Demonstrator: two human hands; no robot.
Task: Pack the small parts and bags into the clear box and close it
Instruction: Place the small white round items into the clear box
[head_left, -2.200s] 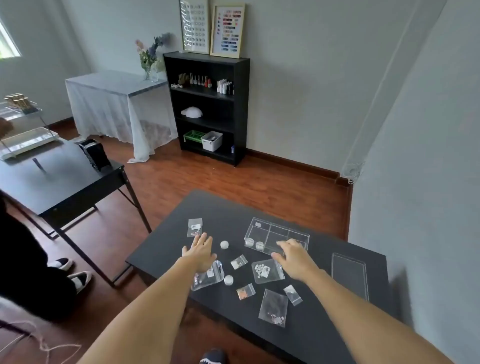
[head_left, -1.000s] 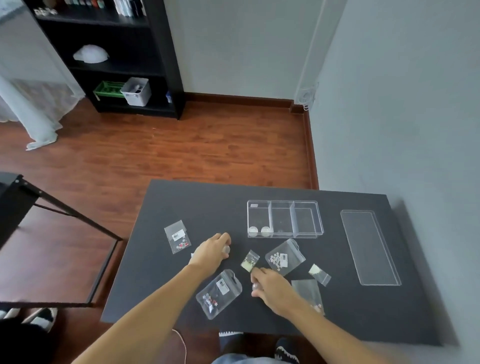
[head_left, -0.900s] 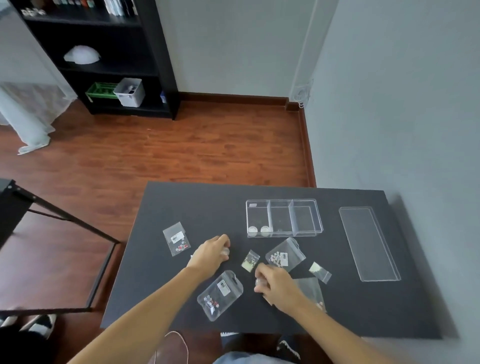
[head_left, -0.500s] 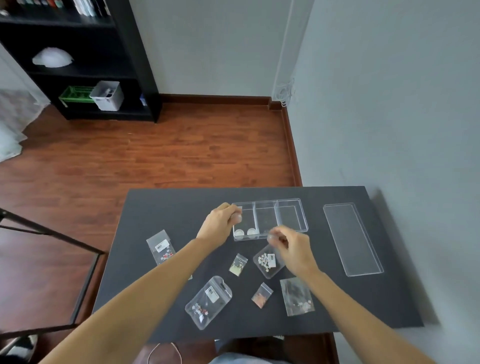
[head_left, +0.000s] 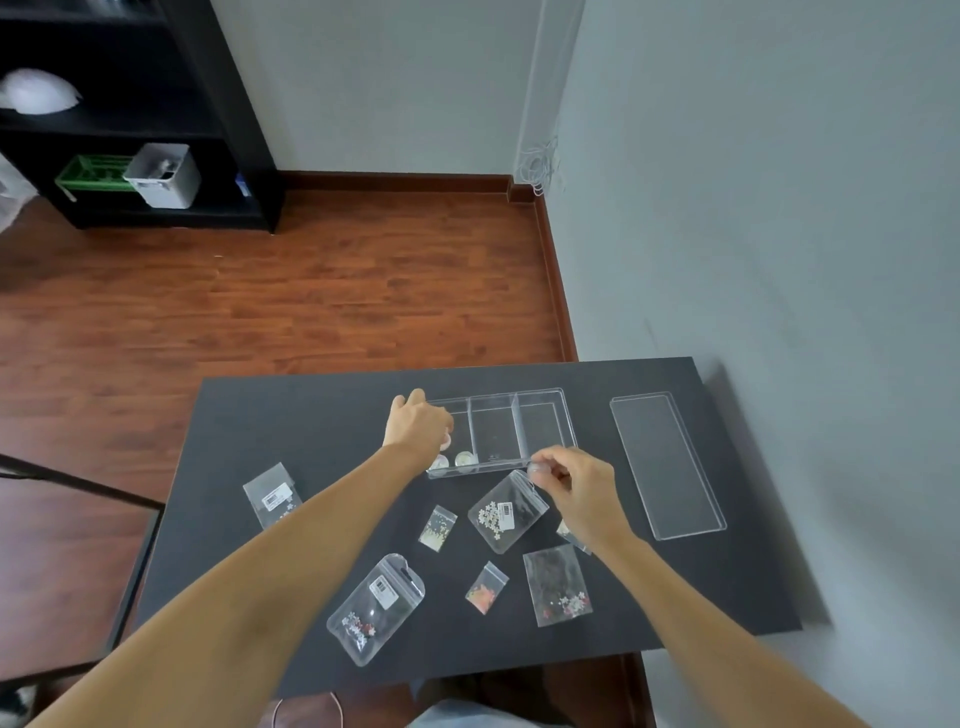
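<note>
Black table: far-left bare, right side tight to wall. Clear box, 3 compartments, far-center; lid flat, apart to its right. 2 round parts in box's left compartment. Bags on table: 7 visible, 1 mostly hidden under wrist. Left hand curled over left compartment, small white part at fingertips. Right hand pinched shut at box near edge, small item between fingers, can't ID.

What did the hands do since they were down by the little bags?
Both hands went up from the bags to the clear box, each carrying a small round part. The left hand is now over the box's left compartment, where two round parts already lie. The right hand pinches its part at the box's near edge. The bags, box and lid stayed put.
</note>
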